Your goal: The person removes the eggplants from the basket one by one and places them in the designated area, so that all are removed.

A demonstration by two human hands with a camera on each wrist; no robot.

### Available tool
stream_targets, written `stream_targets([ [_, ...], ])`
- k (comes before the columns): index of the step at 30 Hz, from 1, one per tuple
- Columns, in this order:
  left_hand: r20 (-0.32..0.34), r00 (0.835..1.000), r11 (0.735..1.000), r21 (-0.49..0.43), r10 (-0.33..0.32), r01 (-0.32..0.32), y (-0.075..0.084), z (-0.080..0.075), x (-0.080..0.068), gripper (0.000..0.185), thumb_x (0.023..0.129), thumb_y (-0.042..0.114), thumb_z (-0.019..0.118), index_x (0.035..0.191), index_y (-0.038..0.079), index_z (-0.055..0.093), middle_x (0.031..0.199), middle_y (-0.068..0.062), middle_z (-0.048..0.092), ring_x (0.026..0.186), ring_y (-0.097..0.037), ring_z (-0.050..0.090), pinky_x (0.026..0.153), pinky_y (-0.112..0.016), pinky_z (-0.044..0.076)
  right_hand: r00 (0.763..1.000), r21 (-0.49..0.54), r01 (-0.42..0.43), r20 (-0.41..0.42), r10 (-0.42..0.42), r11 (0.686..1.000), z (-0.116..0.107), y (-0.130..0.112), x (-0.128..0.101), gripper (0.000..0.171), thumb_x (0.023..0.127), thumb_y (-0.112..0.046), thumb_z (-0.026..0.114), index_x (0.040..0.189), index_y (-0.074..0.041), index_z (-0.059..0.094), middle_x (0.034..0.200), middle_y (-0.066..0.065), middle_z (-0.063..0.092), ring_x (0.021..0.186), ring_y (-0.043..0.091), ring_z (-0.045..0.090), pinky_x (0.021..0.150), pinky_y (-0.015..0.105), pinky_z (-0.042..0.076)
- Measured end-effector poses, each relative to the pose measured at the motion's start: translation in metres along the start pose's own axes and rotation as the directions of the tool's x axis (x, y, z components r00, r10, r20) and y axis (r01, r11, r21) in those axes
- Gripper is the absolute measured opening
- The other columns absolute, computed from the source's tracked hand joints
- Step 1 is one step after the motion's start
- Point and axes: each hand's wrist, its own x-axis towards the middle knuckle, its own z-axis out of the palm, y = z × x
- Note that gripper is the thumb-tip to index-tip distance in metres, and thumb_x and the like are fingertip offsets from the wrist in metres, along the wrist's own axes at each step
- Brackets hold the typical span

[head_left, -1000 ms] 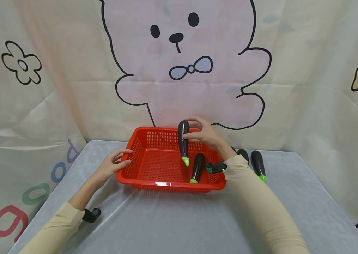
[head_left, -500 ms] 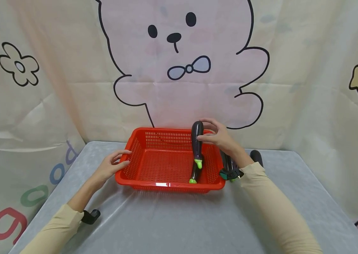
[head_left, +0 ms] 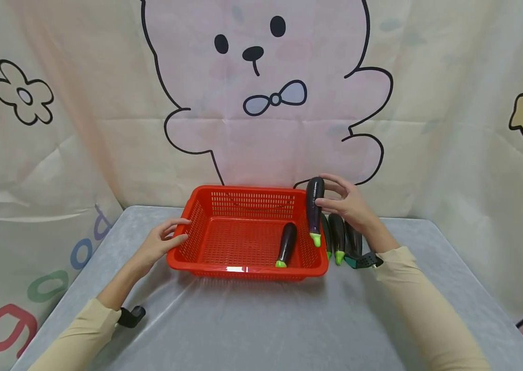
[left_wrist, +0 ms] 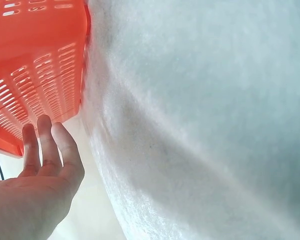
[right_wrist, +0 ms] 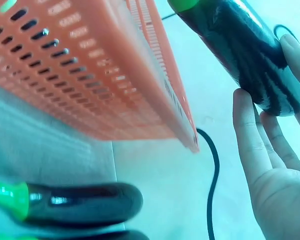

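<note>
A dark purple eggplant (head_left: 314, 206) with a green stem end hangs over the right rim of the red basket, stem down. My right hand (head_left: 342, 201) pinches its upper part between thumb and fingers; the right wrist view also shows this eggplant (right_wrist: 245, 55) above the basket's edge. At the basket's left side rests my left hand (head_left: 161, 241), its fingers lightly bent against the rim. In the left wrist view, those fingertips (left_wrist: 44, 122) overlap the perforated wall. One eggplant (head_left: 286, 245) lies inside the red basket (head_left: 247, 270), toward its right end.
Several more eggplants (head_left: 337, 237) lie side by side on the grey cloth-covered table (head_left: 242, 324), just right of the basket; my right forearm and wrist strap partly cover them. A curtain (head_left: 451, 170) with a bear drawing hangs close behind the table.
My right hand has carried the eggplant rightward, from above the basket's inside to its right rim. The left hand stays at the left rim, and the basket has hardly moved.
</note>
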Motion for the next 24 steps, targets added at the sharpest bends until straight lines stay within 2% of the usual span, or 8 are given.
stream_targets([
  [7, -0.001, 1.0, 1.0, -0.029, 0.001, -0.001, 0.003, 0.002, -0.001, 0.044, 0.1, 0.014, 0.066, 0.14, 0.001, 0.053, 0.143, -0.024, 0.049, 0.119, -0.041, 0.053, 0.083, -0.034, 0.055, 0.999, 0.053, 0.015, -0.051, -0.012, 0.998, -0.023, -0.004, -0.018, 0.064, 0.095, 0.003, 0.068, 0.153, -0.011, 0.043, 0.14, 0.021, 0.047, 0.104, 0.024, 0.068, 0.085, 0.037, 0.056],
  [11, 0.001, 1.0, 1.0, -0.023, 0.009, -0.009, 0.003, 0.002, -0.001, 0.044, 0.1, 0.014, 0.066, 0.14, 0.0, 0.053, 0.143, -0.023, 0.049, 0.119, -0.039, 0.053, 0.084, -0.034, 0.055, 0.997, 0.064, 0.011, -0.08, -0.006, 0.998, -0.039, -0.004, -0.03, 0.063, 0.095, 0.005, 0.067, 0.152, -0.013, 0.046, 0.135, 0.02, 0.049, 0.103, 0.022, 0.067, 0.085, 0.036, 0.056],
  [19, -0.004, 1.0, 1.0, -0.014, 0.007, -0.007, 0.003, 0.002, -0.001, 0.043, 0.1, 0.015, 0.066, 0.139, 0.003, 0.055, 0.142, -0.023, 0.05, 0.118, -0.037, 0.053, 0.084, -0.035, 0.055, 0.986, 0.032, -0.061, -0.157, 0.065, 0.998, -0.066, 0.002, -0.055, 0.067, 0.095, 0.005, 0.068, 0.155, -0.011, 0.042, 0.139, 0.014, 0.046, 0.107, 0.016, 0.065, 0.085, 0.029, 0.055],
  [24, -0.005, 1.0, 1.0, -0.016, 0.011, -0.011, 0.001, 0.002, -0.001, 0.042, 0.1, 0.015, 0.066, 0.139, 0.002, 0.055, 0.141, -0.023, 0.05, 0.116, -0.035, 0.055, 0.083, -0.035, 0.056, 0.986, 0.032, -0.05, -0.16, 0.054, 0.998, -0.082, 0.01, -0.07, 0.066, 0.095, 0.007, 0.066, 0.154, -0.015, 0.045, 0.139, 0.013, 0.046, 0.107, 0.015, 0.066, 0.084, 0.029, 0.055],
])
